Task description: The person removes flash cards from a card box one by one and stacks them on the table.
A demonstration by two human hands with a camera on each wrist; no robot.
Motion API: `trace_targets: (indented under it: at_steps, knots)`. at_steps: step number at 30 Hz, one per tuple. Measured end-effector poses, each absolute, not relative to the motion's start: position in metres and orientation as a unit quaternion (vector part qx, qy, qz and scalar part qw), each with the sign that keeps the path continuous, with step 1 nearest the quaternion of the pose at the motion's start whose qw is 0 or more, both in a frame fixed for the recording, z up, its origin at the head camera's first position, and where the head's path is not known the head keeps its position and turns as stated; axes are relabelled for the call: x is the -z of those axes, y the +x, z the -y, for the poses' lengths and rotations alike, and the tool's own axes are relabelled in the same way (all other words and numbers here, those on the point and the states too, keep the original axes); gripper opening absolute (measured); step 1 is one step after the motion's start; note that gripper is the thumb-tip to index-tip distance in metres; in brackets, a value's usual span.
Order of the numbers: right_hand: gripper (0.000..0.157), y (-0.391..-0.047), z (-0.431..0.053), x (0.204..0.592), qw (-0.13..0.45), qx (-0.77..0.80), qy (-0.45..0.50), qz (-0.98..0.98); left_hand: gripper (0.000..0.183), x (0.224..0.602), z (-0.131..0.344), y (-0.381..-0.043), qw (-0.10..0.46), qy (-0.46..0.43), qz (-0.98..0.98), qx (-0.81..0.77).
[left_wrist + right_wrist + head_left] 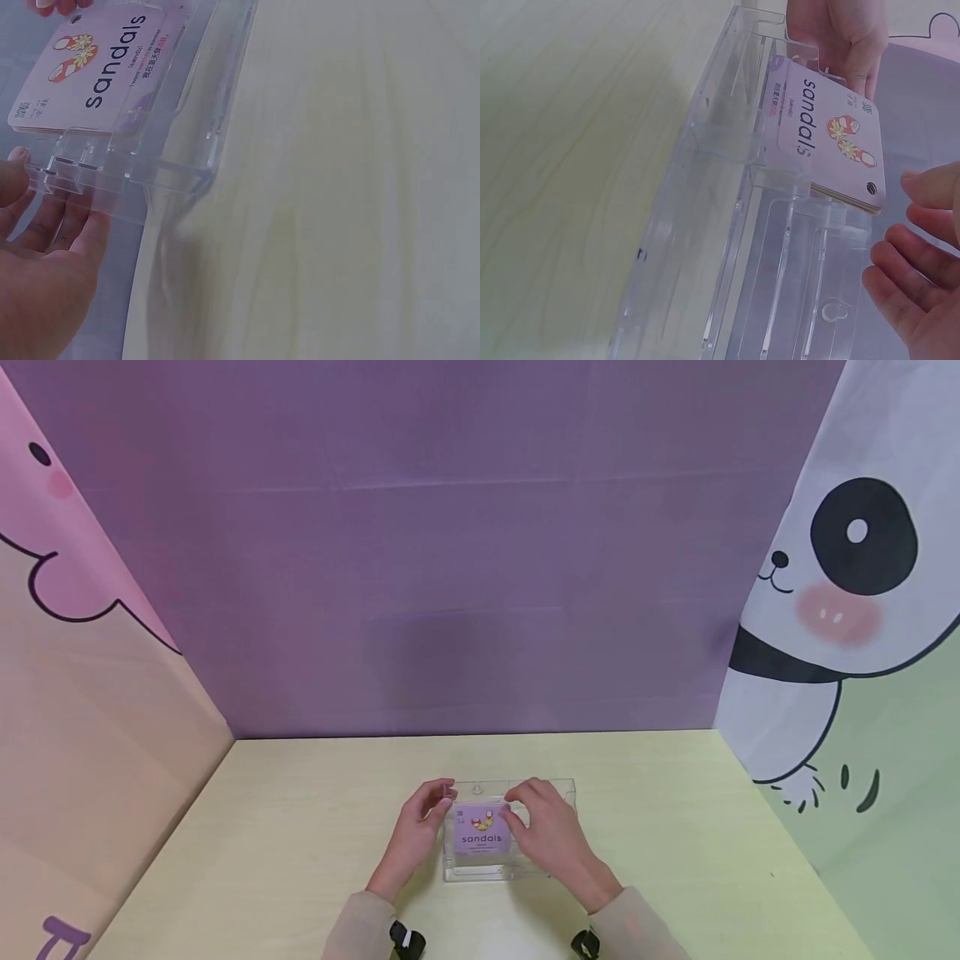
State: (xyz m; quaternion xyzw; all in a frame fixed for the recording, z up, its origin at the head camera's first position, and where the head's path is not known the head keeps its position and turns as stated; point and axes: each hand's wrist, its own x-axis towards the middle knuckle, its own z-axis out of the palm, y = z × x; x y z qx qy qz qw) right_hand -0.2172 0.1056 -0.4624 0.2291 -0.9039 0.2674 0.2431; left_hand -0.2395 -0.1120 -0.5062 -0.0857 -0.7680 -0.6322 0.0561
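Observation:
A stack of purple cards [482, 831], the top one printed "sandals" with a pair of sandals, sits in the left part of a clear plastic holder [510, 870]. My left hand [417, 828] grips the holder's left side; in the left wrist view its thumb [13, 178] is at the edge and the other fingers reach underneath. At the cards' right side is my right hand [551, 828]. Seen from the right wrist, its loosely bent fingers [904, 270] and thumb stand apart, just off the card stack [840, 139], with nothing between them.
The holder stands on a pale wood-patterned table [315, 827]. A purple backdrop [465, 552] rises behind it, and printed side panels [840, 610] with cartoon animals flank the table. Black wrist bands [407, 938] sit at the sleeves.

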Motion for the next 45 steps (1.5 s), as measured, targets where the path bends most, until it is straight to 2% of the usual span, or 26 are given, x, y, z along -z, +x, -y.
trace_targets:
  at_steps: [12,27,45]
  knots:
    - [0.013,-0.219,-0.100,0.463,0.231,-0.238,0.241,0.912,0.033,0.505,0.111,-0.238,0.045,-0.086,0.765,0.636]
    - [0.010,-0.223,-0.098,0.466,0.243,-0.215,0.268,0.907,0.032,0.506,0.110,-0.239,0.047,-0.094,0.770,0.629]
    - [0.018,-0.225,-0.094,0.470,0.247,-0.198,0.278,0.907,0.030,0.507,0.111,-0.239,0.052,-0.091,0.775,0.623]
